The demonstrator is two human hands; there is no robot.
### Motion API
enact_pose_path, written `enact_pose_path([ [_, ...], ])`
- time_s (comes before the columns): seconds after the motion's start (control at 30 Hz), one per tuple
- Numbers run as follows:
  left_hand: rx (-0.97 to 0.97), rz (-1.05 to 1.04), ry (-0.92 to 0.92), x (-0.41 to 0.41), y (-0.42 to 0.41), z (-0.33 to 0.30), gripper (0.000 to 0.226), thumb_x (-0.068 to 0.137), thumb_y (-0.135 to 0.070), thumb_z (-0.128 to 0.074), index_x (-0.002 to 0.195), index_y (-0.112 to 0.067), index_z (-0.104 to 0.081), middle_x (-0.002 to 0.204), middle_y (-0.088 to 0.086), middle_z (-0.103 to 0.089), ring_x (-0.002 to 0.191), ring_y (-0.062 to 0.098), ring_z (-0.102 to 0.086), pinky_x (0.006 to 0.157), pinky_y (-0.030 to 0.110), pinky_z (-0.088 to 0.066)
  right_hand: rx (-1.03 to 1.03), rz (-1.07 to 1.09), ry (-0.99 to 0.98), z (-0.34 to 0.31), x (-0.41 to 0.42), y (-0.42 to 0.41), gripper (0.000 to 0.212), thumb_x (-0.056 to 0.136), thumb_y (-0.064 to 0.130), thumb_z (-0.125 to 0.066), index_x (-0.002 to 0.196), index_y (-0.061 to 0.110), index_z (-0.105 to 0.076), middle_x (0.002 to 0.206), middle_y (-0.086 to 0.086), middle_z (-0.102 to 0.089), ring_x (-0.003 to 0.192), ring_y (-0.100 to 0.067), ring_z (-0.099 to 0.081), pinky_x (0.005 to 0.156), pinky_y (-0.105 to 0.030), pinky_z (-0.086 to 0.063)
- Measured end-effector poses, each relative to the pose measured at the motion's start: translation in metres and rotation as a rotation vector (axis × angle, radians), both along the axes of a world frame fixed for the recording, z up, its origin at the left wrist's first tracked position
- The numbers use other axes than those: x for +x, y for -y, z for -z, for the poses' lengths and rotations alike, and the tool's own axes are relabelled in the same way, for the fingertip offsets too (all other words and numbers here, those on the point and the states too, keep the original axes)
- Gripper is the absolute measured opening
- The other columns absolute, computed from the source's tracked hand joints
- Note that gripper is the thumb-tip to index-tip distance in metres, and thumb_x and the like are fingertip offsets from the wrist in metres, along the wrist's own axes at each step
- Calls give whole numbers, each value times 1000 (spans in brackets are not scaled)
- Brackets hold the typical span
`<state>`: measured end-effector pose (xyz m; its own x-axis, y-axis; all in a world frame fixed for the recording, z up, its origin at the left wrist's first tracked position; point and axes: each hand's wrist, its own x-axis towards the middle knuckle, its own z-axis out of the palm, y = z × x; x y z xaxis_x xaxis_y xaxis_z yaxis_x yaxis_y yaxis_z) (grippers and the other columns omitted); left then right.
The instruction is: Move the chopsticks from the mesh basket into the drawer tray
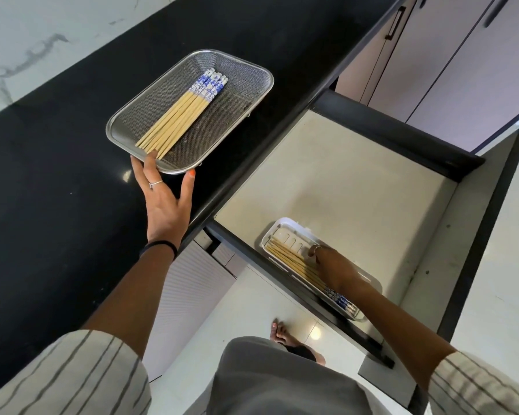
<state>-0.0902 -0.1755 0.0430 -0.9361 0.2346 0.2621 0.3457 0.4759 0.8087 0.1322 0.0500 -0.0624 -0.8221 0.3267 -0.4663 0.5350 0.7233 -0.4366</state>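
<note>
A steel mesh basket [240, 70] sits on the black counter and holds a bundle of chopsticks [180, 115] with blue-and-white patterned tops. My left hand [167, 202] rests at the basket's near rim, fingers spread, fingertips touching the chopstick tips. In the pulled-out drawer lies a white tray [285, 232] with several chopsticks [291, 260] in it. My right hand [336, 268] is down in the tray on top of those chopsticks; its fingers press on them, and whether they grip them is hidden.
The black counter [57, 175] runs along the left with a marble wall behind. The drawer [342, 175] has a pale bare floor and dark walls. Lilac cabinet doors stand at top right. My bare foot shows on the glossy floor below.
</note>
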Motion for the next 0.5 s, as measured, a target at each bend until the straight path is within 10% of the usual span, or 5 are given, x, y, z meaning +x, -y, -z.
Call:
enact_pose_path([
  [0.5, -37, -11, 0, 1, 0, -2, 71, 97, -43, -55, 151, -12, -21, 161, 19, -3, 147, 32, -24, 117, 31, -24, 186, -119, -36, 4, 24, 5, 42, 95, 18, -52, 135, 16, -42, 134, -7, -53, 119, -24, -55, 102, -36, -48],
])
